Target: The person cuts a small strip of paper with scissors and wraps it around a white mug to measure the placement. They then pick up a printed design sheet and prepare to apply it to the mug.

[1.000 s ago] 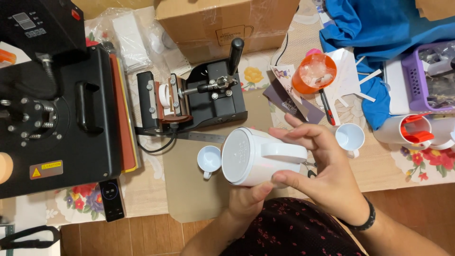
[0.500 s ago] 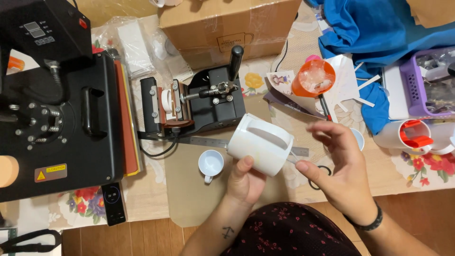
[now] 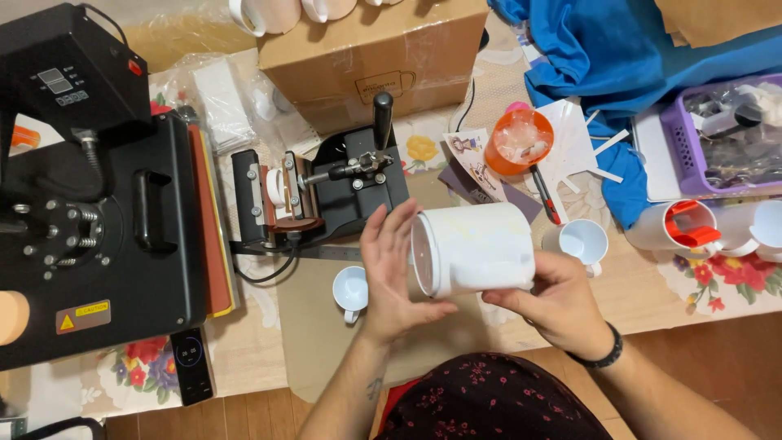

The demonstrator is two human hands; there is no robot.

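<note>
White mug [image 3: 476, 248] held on its side above the table edge, between both hands, base turned toward the left palm. Left hand [image 3: 391, 277] flat against that base end, fingers [image 3: 393, 232] spread apart and pointing up, thumb tip on the lower rim. Right hand [image 3: 562, 297] cupped under the far end, fingers curled shut around the mug's lower side; black band on that wrist.

Against half a second ago: mug turned from tilted, handle showing on top, to lying level with no handle in view. Left hand shifted from beneath the mug to flat on its end. Right hand, then open with fingers loose beside the mug, now closed underneath it. Against a second ago: mug raised and carried right, away from the small white cup [image 3: 351, 288].

Small white cup upright on the tan mat [image 3: 318, 326], just left of the left hand, apart from it. Second white cup [image 3: 582, 242] just beyond the right hand. Black mug press [image 3: 326, 191] behind the mug, lever upright. Large black heat press [image 3: 90, 212] at far left. Cardboard box [image 3: 371, 61] at the back. Orange cup [image 3: 521, 140], blue cloth [image 3: 627, 57], purple basket [image 3: 692, 155] to the right.
</note>
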